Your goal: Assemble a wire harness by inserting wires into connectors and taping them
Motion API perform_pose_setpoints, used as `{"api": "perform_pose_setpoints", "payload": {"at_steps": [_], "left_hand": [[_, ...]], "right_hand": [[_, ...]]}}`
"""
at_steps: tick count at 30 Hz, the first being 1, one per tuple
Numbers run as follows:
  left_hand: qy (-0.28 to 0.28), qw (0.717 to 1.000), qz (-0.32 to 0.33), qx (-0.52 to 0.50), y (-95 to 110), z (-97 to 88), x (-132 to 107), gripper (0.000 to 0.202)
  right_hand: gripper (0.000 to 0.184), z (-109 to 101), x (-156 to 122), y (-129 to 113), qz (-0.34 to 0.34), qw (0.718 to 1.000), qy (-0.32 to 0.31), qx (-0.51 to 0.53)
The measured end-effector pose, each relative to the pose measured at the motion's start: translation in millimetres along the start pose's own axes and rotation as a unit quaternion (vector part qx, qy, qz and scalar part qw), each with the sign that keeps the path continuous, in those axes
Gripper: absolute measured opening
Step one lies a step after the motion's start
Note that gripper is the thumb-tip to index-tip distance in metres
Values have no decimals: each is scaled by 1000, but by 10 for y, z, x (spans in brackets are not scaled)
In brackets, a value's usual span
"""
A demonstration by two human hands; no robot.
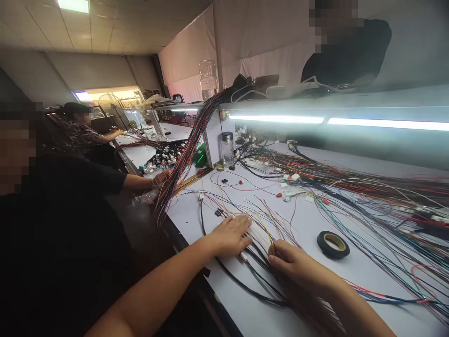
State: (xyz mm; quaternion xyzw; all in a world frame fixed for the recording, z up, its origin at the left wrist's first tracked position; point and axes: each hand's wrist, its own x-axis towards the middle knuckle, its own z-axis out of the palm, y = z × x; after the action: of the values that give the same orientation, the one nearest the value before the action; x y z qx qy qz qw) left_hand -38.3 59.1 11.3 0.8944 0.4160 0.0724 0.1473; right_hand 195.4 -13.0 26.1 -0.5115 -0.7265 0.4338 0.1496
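My left hand lies palm down over loose wires on the white table, its fingers stretched out. Beneath and beside it run black sleeved cables of a wire harness. Closer to me, my right hand is closed, with a yellow wire rising from between thumb and fingers. Thin coloured wires fan out beyond both hands. A small black connector sits just past my left hand. To the right of my right hand lies a roll of black tape.
Long wire bundles with white and red connectors cover the table's back and right. A glass bottle stands by the shelf post. At left, a co-worker's hand touches a thick wire bundle draped from the shelf. Another person stands behind the shelf.
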Motion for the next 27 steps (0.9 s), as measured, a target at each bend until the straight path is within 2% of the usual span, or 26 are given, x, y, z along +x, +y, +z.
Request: {"api": "perform_pose_setpoints", "payload": {"at_steps": [2, 5, 12, 27], "left_hand": [[-58, 998, -7, 14, 120, 67, -87, 65], [-78, 996, -41, 26, 177, 61, -121, 69], [-43, 996, -64, 36, 201, 75, -130, 69], [-17, 997, -77, 28, 214, 91, -172, 66]], "right_hand": [[16, 7, 8, 7, 8, 1000, -4, 20], [15, 14, 14, 25, 10, 998, -13, 54], [22, 5, 21, 63, 17, 992, -52, 118], [22, -21, 32, 30, 56, 991, -44, 112]]}}
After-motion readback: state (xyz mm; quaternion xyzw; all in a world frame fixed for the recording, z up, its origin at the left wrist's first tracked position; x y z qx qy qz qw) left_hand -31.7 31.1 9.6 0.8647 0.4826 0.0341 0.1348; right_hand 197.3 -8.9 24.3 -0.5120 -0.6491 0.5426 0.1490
